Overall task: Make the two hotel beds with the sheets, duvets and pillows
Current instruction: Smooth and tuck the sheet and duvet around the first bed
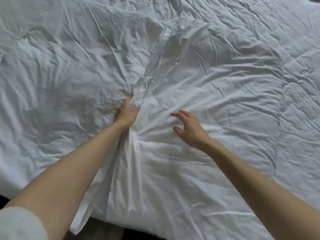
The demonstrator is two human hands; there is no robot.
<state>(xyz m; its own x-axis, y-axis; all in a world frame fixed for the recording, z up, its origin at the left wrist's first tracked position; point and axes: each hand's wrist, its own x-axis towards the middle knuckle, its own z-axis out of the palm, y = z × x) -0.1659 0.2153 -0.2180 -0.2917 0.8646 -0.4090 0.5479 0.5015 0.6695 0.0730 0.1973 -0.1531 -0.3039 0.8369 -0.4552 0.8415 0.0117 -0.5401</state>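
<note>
A pale sleeve [19, 224] fills the lower left corner. At frame centre, the left hand [126, 115] has its grip pinching a bunch of the white duvet [216, 94], and the right hand [191, 129] is spread beside it. The duvet fills most of the frame but is heavily creased, so straightening looks well short of done.

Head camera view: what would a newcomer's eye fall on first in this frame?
Crumpled white bedding fills nearly the whole frame, with a raised fold running from top centre down to the middle. There the left hand grips a bunch of that fabric, and creases fan out from it. Just to its right, the right hand is over the bedding with fingers spread, holding nothing.
</note>
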